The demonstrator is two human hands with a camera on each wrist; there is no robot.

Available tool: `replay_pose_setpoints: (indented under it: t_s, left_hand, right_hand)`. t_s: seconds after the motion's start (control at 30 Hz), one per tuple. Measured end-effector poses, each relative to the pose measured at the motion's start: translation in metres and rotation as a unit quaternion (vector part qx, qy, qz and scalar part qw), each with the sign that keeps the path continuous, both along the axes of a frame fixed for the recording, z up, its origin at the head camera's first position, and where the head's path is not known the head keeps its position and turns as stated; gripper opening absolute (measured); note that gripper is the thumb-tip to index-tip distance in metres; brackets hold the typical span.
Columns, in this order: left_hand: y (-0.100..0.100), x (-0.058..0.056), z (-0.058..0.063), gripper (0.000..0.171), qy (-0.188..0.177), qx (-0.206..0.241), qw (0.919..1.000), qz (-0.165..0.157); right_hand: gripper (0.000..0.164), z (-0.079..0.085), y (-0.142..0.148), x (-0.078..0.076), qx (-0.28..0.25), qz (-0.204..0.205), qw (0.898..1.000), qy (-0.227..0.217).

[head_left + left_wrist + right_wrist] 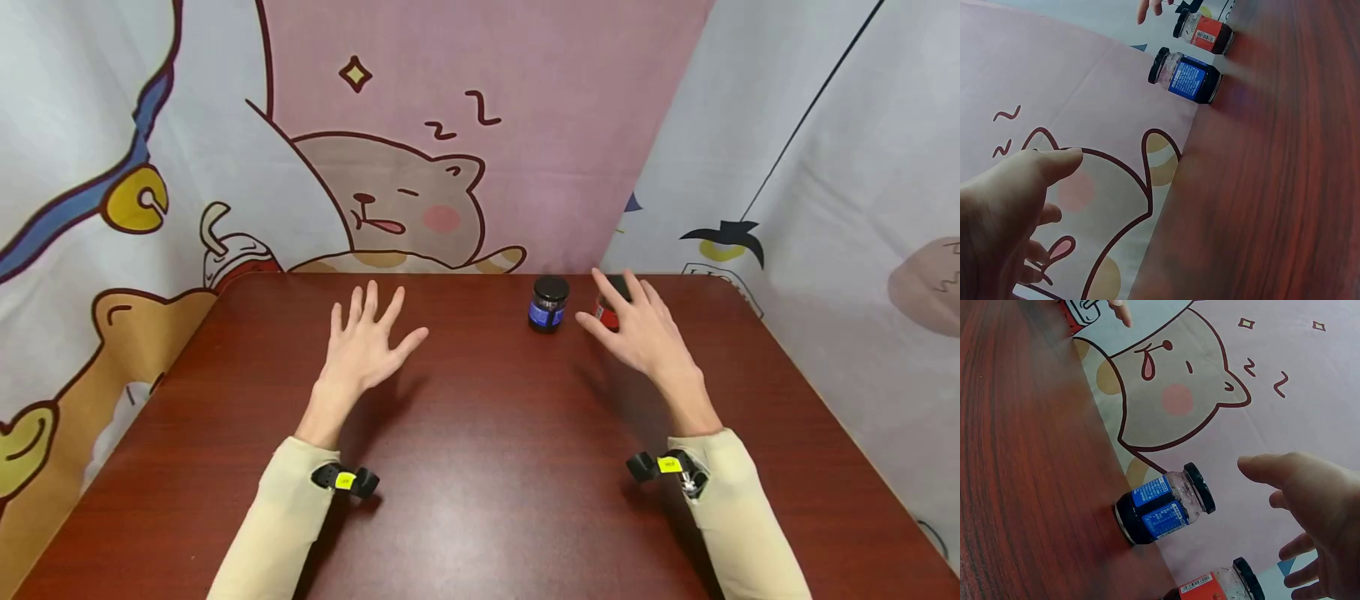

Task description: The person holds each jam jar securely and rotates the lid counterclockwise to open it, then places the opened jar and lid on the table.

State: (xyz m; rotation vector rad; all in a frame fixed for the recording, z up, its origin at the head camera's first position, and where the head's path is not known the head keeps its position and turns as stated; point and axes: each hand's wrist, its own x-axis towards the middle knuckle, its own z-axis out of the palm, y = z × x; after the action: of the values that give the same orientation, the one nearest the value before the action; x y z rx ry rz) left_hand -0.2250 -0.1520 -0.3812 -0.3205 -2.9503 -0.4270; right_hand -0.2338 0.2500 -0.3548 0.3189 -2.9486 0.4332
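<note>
Two glass jars with black lids stand near the far edge of the table. One jar with a blue label (pixel 547 305) stands left of the right hand (pixel 637 329), apart from it. The other, a jar with a red label (pixel 1207 32), is partly hidden behind the right hand's fingers in the head view. Spread and holding nothing, the right hand hovers over the table close to both jars. My left hand (pixel 363 346) is likewise in the air with fingers spread, well to the left of the jars, touching nothing.
The dark red-brown wooden table (pixel 465 467) reaches back to a printed cloth (pixel 570 133) with a cartoon sleeping bear. More cloth hangs at both sides. Each forearm wears a small black strapped camera with a yellow tag.
</note>
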Motion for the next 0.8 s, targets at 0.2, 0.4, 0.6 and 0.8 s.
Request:
replay_pose_setpoints:
  t_s: [0.2,0.4,0.6,0.8]
  left_hand:
    - [0.008,-0.003,-0.001,0.085,-0.004,0.009,0.9999,-0.007]
    - [0.017,-0.005,0.000,0.086,-0.009,0.019,0.9996,-0.017]
    - [0.028,-0.006,-0.001,0.085,-0.008,0.033,0.9991,-0.025]
    - [0.036,-0.009,-0.002,0.084,-0.012,0.047,0.9983,-0.031]
  right_hand:
    - [0.081,0.001,-0.001,-0.002,-0.004,0.002,1.000,0.012]
    - [0.080,0.002,-0.004,-0.004,-0.023,0.008,1.000,0.015]
    - [0.079,0.003,-0.008,-0.007,-0.041,0.015,0.999,0.023]
    - [0.080,0.000,-0.011,-0.013,-0.050,0.024,0.998,0.040]
